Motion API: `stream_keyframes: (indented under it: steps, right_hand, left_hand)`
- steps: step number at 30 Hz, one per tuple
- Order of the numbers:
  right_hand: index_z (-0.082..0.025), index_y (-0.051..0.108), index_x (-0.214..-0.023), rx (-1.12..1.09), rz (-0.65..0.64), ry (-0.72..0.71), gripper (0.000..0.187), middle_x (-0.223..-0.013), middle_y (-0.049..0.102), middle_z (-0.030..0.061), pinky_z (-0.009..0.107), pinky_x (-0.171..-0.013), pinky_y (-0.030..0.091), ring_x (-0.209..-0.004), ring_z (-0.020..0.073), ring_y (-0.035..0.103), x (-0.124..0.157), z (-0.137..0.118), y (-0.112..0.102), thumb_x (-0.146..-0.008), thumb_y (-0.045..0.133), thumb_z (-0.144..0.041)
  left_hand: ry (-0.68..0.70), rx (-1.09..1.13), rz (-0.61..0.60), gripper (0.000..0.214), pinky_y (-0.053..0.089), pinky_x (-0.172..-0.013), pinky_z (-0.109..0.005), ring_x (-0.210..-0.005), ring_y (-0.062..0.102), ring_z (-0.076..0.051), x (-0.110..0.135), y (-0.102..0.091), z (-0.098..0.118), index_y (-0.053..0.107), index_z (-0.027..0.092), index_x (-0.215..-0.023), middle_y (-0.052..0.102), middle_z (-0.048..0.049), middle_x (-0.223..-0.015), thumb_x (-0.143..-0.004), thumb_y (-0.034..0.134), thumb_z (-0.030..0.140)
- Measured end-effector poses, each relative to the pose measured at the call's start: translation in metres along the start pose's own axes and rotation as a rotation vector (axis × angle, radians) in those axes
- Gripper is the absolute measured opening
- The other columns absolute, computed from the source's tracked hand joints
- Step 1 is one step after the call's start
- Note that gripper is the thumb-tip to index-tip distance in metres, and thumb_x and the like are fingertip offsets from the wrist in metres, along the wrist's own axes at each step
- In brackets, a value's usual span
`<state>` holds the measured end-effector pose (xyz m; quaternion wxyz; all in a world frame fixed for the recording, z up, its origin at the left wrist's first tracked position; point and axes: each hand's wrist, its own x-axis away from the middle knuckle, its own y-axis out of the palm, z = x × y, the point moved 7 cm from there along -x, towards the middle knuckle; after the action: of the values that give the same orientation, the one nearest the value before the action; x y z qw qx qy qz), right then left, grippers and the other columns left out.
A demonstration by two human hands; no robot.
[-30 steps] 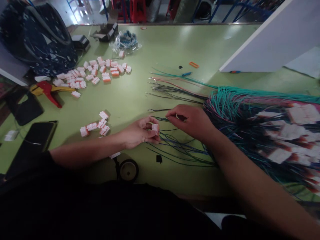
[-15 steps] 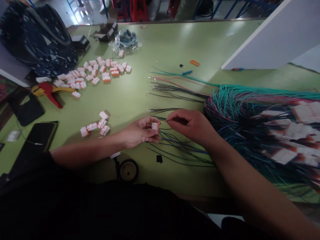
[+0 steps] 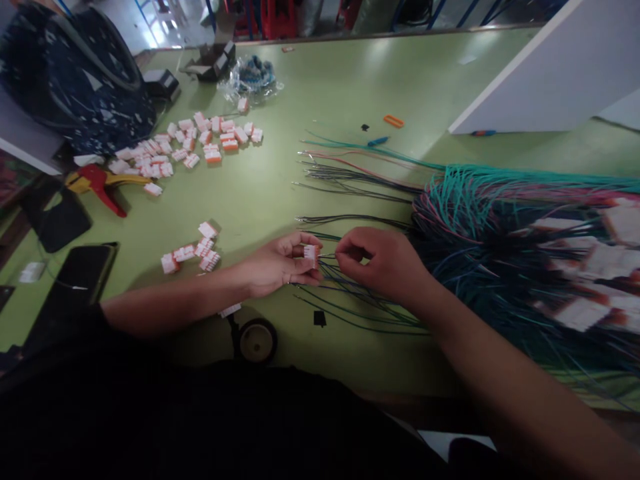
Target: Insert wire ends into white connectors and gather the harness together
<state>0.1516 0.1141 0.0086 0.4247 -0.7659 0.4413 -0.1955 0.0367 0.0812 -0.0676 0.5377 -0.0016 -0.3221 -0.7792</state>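
Note:
Between the fingers and thumb of my left hand [image 3: 281,265] is a small white and orange connector housing [image 3: 311,255], its orange side turned to the right. My right hand [image 3: 377,259] is closed in a pinch on a thin wire [image 3: 327,256] just right of the housing; the wire's tip reaches the orange side, and I cannot tell how deep it sits. Dark and green wires [image 3: 360,313] lie under and beside both hands, with their bare ends pointing left. Several loose housings [image 3: 204,247] lie left of my left hand.
A heap of white and orange housings [image 3: 200,141] lies at the back left beside red and yellow pliers [image 3: 103,183]. A large wire bundle [image 3: 465,200] with housings spreads on the right. A tape roll [image 3: 257,341] and a phone [image 3: 75,283] lie near the front.
My right hand has moved slightly down and right, bringing the wire from the housing's upper corner to the middle of its orange side. My left hand stays almost still.

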Motion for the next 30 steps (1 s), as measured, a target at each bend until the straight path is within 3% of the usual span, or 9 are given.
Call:
stream_keyframes:
  steps: [13,30]
  right_hand:
    - [-0.017,0.054,-0.057,0.023,0.018,0.001,0.011,-0.054,0.052,-0.0012,0.024,-0.051,0.024,-0.049,0.0081,0.039,0.0016,-0.0014,0.0009,-0.066,0.05,-0.023]
    - [-0.016,0.054,-0.06,0.015,0.041,-0.034,0.012,-0.058,0.053,0.0007,0.024,-0.054,0.028,-0.055,0.0098,0.045,0.0022,-0.0048,-0.0002,-0.068,0.047,-0.02]
  left_hand:
    - [-0.008,0.01,0.0,0.023,0.051,-0.063,-0.023,-0.063,0.061,-0.008,-0.0006,-0.0002,-0.0004,0.051,0.016,-0.094,0.057,0.0034,-0.071,-0.075,0.059,0.005]
    - [-0.025,0.012,0.002,0.022,0.051,-0.065,-0.025,-0.064,0.062,-0.009,0.0,0.0011,-0.0008,0.051,0.016,-0.095,0.059,0.0026,-0.07,-0.077,0.058,0.006]
